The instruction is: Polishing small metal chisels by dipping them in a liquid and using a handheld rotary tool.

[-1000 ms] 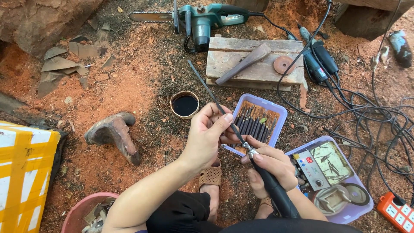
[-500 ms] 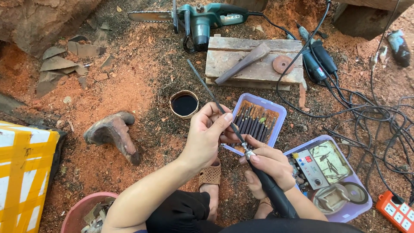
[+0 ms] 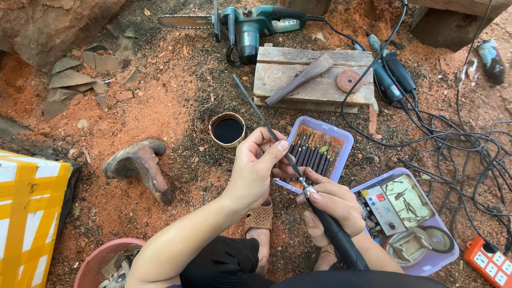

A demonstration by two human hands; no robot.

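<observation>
Over the purple tray [image 3: 345, 140], both hands [image 3: 256, 168] unmoved

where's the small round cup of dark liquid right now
In the head view the cup of dark liquid stands on the sawdust ground, upper centre, just above the left hand and left of the purple tray.

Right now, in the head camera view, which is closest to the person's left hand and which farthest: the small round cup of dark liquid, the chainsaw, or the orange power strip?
Measured from the left hand:
1. The small round cup of dark liquid, just above and left of the hand.
2. The chainsaw, on the ground at the top of the view.
3. The orange power strip, far off in the bottom right corner.
</observation>
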